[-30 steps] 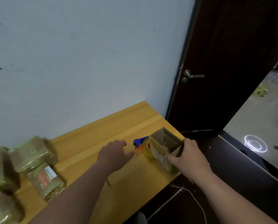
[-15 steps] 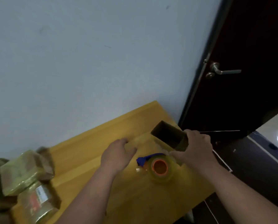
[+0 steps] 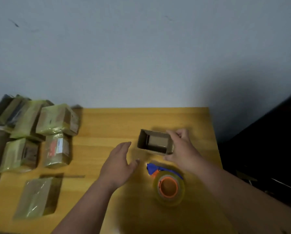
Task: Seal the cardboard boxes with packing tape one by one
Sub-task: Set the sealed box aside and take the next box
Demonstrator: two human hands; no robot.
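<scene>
A small open cardboard box (image 3: 155,142) stands on the yellow wooden table (image 3: 107,125), its mouth facing up and its inside showing. My right hand (image 3: 182,149) grips the box at its right end, fingers over the far rim and thumb at the near corner. My left hand (image 3: 119,162) hovers just left of the box with straight fingers, holding nothing. A roll of clear packing tape with an orange core (image 3: 168,187) lies in front of the box, with a blue dispenser part (image 3: 154,168) beside it.
Several tape-wrapped cardboard boxes (image 3: 57,120) are piled at the table's left end, one with a red label (image 3: 57,150). A flat taped packet (image 3: 38,196) lies near the front left. A grey wall rises behind; a dark door (image 3: 268,149) stands right of the table edge.
The view has swung left and downward. My right hand has carried the open box towards the middle of the table, past the tape roll. My left hand stays open beside it.
</scene>
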